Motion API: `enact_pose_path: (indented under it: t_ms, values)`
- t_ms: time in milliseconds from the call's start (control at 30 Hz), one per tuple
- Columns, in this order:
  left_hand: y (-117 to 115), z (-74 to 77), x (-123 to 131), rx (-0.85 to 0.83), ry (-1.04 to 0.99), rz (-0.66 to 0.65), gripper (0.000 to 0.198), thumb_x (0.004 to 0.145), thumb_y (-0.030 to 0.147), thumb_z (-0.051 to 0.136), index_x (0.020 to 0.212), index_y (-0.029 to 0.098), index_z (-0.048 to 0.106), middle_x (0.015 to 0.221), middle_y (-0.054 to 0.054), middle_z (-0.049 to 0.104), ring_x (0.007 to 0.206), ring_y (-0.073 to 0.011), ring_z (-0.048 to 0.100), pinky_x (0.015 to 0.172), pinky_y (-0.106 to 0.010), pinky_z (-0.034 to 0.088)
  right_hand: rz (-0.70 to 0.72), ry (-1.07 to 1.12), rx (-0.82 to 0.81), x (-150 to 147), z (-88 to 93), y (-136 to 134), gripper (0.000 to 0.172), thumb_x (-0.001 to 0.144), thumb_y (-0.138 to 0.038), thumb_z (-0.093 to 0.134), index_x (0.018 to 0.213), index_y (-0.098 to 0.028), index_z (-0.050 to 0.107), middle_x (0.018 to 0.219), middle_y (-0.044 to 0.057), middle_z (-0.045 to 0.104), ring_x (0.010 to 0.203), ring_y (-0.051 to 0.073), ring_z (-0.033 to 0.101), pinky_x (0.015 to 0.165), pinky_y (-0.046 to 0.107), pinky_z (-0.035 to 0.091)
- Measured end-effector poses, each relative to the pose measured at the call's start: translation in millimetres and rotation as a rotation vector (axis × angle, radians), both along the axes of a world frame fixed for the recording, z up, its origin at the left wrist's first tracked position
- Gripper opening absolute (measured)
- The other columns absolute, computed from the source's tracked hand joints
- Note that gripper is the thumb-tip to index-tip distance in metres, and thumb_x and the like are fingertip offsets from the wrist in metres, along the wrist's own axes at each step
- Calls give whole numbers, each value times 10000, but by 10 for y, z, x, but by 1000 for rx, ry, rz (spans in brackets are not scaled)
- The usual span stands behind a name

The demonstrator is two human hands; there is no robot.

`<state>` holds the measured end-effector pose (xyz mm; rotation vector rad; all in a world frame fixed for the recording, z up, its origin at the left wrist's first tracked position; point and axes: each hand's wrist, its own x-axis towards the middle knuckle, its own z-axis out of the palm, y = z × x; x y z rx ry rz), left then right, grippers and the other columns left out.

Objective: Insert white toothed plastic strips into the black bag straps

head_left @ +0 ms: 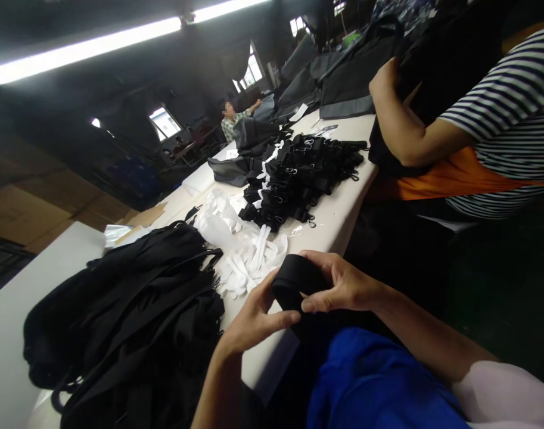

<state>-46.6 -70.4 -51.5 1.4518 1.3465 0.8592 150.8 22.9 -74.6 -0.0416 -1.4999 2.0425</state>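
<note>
A wide black webbing strap (300,275), folded or coiled into a thick loop, is held between my two hands at the near edge of the table. My left hand (256,319) grips its left side, thumb pointing right along the bottom. On the other side my right hand (343,283) wraps round it, with the thumb pressed near the middle. Just beyond the strap lies a heap of white plastic strips (249,259). The strap's lower end merges with dark cloth and is hard to make out.
Black fabric pieces (142,310) are heaped on the left of the white table (323,235). Bundled black straps with metal hooks (302,173) lie further back. To the right stands a co-worker in a striped shirt (508,107), handling dark bags (350,77). Another person (231,122) is at the far end.
</note>
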Motion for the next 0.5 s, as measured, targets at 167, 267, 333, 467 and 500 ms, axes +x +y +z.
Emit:
enact_pose_path:
  t_ms: [167,267,333,467,500]
  values:
    - [46,-431,250,310,160,497,304,887,432,567,828,141,632,775,-31,606,742,-181,560,668,-277,459,-326,-146,275,-63,-42,-61,297,813,-203,690,1087,-190,577,874,-8,596,750,125,548,659,213,462]
    - [39,-461,296,370,161,651,317,927,445,515,1008,165,640,828,-23,614,791,-182,569,710,-278,456,-427,-110,337,-100,-54,-50,307,824,-218,678,1112,-196,575,884,-11,574,762,121,524,665,206,442]
    - [33,-423,348,379,133,607,352,945,461,484,1109,184,626,942,-41,639,909,-201,592,813,-299,466,-422,-2,234,-144,-39,-61,278,833,-259,679,1079,-187,572,903,-2,578,803,129,533,707,215,452]
    - [35,-431,463,411,114,472,424,964,480,438,1268,204,548,1243,-89,590,1212,-250,524,1027,-359,403,-319,166,-188,-237,21,-85,258,844,-307,691,999,-182,527,798,-5,602,730,122,571,671,223,477]
    - [34,-454,467,396,115,442,434,961,482,444,1284,207,535,1252,-92,589,1215,-255,525,1022,-362,410,-276,174,-275,-243,31,-77,255,848,-312,697,973,-185,515,764,-14,595,678,110,566,629,213,473]
